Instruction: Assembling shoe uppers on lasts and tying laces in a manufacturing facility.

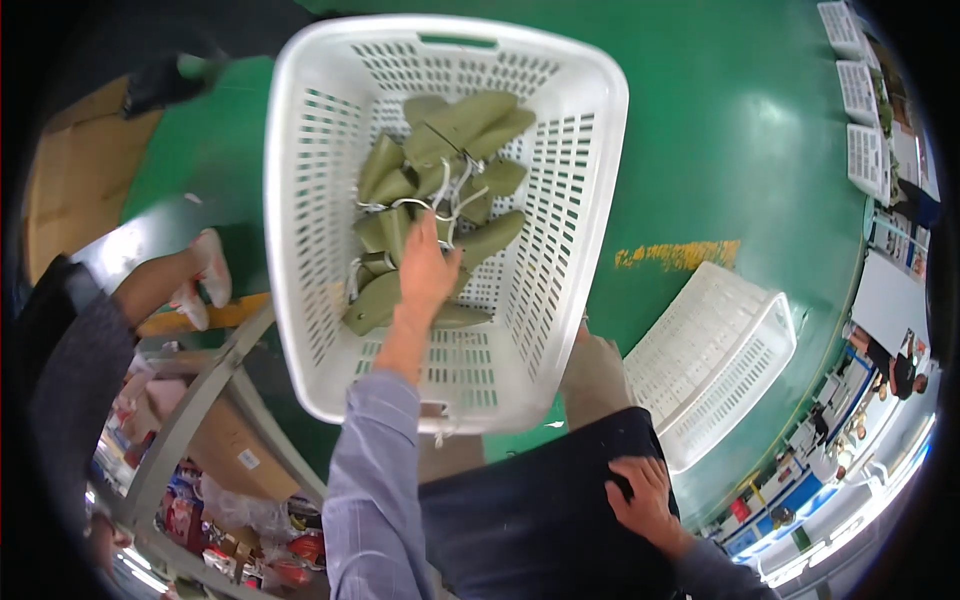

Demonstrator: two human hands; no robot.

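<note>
Glossy green flooring (760, 130) is filling the head view, with a worn yellow mark (680, 254) showing on it and a strip of brown board (70, 180) lying at the left edge. A large white slotted plastic basket (300, 200) is sitting on the floor directly below the camera. It is holding a loose pile of green leaf-wrapped, wedge-shaped parcels (440, 190) bound with white string, heaped across the middle and far end of the basket.

The person's left hand (428, 272), coming out of a pale checked sleeve (372, 480), is reaching down into the basket and lying on the pile. Its fingers are pressing onto one parcel, though whether they are closing around it cannot be told. The right hand (645, 500) is resting flat and relaxed on the person's dark trouser leg (530, 520) at the lower edge, grasping nothing.

A second white slotted basket (720, 360) is lying on the floor to the right, just beside the person's knee. Further white baskets (860, 100) are standing at the far upper right. At the left, another person's arm in a dark sleeve (75, 370) is extending over a grey metal frame (200, 400), with red packages (250, 550) showing beneath it.
</note>
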